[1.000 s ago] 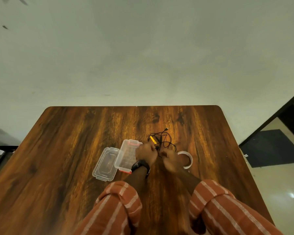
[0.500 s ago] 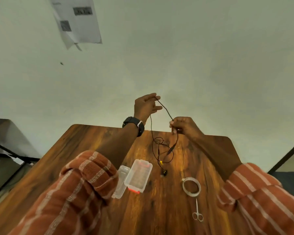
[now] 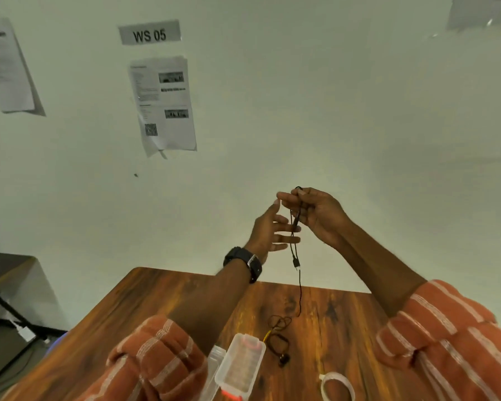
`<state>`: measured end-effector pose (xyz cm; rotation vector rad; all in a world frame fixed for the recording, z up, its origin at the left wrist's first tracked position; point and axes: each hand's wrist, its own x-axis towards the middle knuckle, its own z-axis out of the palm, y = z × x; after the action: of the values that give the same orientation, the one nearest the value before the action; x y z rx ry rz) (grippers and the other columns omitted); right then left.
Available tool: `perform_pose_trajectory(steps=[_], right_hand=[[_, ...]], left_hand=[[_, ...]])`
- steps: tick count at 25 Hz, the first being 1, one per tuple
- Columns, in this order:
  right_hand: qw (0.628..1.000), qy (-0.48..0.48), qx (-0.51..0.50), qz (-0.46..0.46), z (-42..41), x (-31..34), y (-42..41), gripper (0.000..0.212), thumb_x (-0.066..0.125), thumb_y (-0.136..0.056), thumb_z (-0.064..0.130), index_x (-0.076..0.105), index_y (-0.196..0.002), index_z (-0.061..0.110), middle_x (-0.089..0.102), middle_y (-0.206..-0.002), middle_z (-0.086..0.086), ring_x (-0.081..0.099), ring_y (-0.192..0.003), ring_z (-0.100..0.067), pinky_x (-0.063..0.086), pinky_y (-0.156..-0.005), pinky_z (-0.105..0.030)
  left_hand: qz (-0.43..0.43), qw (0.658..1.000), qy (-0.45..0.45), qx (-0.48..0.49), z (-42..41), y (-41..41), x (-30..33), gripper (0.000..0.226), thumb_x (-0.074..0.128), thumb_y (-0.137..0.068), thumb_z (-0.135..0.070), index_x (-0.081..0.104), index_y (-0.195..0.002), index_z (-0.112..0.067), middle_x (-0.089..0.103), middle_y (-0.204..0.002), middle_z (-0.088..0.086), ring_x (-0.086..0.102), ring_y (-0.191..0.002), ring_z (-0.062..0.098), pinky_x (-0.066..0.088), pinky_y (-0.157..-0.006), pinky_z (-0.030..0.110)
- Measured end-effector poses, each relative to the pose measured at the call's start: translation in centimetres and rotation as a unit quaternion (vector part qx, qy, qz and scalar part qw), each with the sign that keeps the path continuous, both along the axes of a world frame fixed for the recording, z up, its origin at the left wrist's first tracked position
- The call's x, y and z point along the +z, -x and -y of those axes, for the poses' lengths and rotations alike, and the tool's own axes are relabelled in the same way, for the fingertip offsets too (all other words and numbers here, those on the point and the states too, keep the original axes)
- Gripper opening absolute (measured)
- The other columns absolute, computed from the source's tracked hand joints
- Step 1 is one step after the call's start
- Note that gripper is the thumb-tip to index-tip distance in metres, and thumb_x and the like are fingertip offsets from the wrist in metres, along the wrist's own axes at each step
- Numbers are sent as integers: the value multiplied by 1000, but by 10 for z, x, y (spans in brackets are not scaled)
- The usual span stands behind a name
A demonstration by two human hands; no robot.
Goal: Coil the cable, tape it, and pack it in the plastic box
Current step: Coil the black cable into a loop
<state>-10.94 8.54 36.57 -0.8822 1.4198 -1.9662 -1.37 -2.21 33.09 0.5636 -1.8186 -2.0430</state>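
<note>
Nearest on the tabletop (image 3: 156, 308), a clear plastic box (image 3: 240, 364) stands open beside a tape roll (image 3: 337, 386). Above, the right hand (image 3: 320, 217) pinches the black cable (image 3: 300, 287), dangling to the wood; the left hand (image 3: 269, 230) is spread. The far wall sign (image 3: 150, 32) reads "WS 05".

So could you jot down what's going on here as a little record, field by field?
right hand: raised, pinching the top of the cable
left hand: open, fingers spread beside the cable
cable: hangs down, its lower end lying tangled on the table
plastic box: open, on the table
tape roll: on the table, right of the box
wall sign: reads WS 05
</note>
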Motion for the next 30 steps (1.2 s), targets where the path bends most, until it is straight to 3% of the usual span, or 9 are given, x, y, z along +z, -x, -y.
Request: perform_pose_trajectory(steps=[3, 7, 11, 14, 19, 22, 24, 27, 30], right_hand=[[997, -16, -45, -55, 11, 10, -8, 15, 50, -99, 23, 60, -102, 13, 76, -112, -2, 65, -117, -20, 44, -99, -42], [994, -28, -103, -36, 3, 25, -14, 18, 54, -96, 26, 63, -95, 10, 78, -103, -8, 70, -103, -25, 55, -78, -40], [846, -147, -402, -317, -1, 20, -18, 54, 37, -93, 56, 61, -77, 11, 68, -70, -2, 65, -76, -25, 50, -70, -40], [973, 31, -182, -139, 0, 6, -40, 56, 22, -101, 52, 68, -101, 18, 74, -87, 1, 67, -90, -13, 47, -91, -34], [979, 37, -123, -159, -5, -37, -72, 34, 39, -104, 24, 66, -91, 9, 53, -54, -2, 50, -52, -14, 48, -64, -38], [973, -13, -94, -211, -21, -45, -94, 23, 48, -101, 21, 69, -93, 15, 49, -52, 6, 47, -50, -9, 48, -56, -34], [960, -41, -90, -263, -38, -35, -100, 23, 52, -99, 24, 71, -88, 16, 48, -50, 12, 45, -50, -6, 44, -52, -27], [945, -16, -120, -304, -58, 3, -88, 26, 53, -99, 22, 70, -80, 13, 46, -47, 13, 40, -47, -3, 35, -49, -18], [945, 19, -152, -289, -56, 42, -56, 29, 55, -98, 25, 69, -75, 14, 39, -47, 10, 34, -45, -12, 31, -46, -26]], left_hand=[[-15, 998, 38, -57, -19, -7, 14, 65, 39, -92, -66, 68, -106, -10, 75, -87, 7, 73, -86, 31, 56, -84, 40], [-62, 992, 52, -98, -16, -22, 30, 29, 48, -100, -24, 65, -111, -3, 53, -67, -1, 53, -57, 16, 56, -70, 32], [-113, 988, 29, -104, -16, -36, 49, 30, 50, -99, -34, 72, -106, -14, 43, -55, -4, 27, -40, 7, 33, -43, 20], [-161, 967, -71, -183, -15, -34, 72, 31, 48, -99, -30, 73, -98, -10, 38, -51, -7, 25, -34, 4, 22, -36, 18], [-321, 908, -191, -189, 12, -30, 104, 47, 40, -94, -10, 42, -140, 0, 53, -72, -6, 36, -46, 6, 25, -47, 19], [-385, 914, -111, -65, 33, -25, 113, 42, 40, -103, -16, 37, -144, -12, 73, -95, 0, 63, -66, 11, 47, -64, 21], [-323, 945, 54, 4, 41, -27, 111, 37, 38, -105, -23, 39, -141, -14, 72, -114, 12, 72, -93, 21, 50, -84, 26], [-146, 941, 302, -46, 41, -37, 81, 39, 37, -105, -24, 43, -140, -8, 73, -106, 19, 70, -61, 22, 54, -60, 25], [-88, 947, 260, -165, 11, -54, 44, 40, 34, -105, -33, 57, -130, -12, 67, -71, 12, 32, -38, 15, 26, -41, 25]])
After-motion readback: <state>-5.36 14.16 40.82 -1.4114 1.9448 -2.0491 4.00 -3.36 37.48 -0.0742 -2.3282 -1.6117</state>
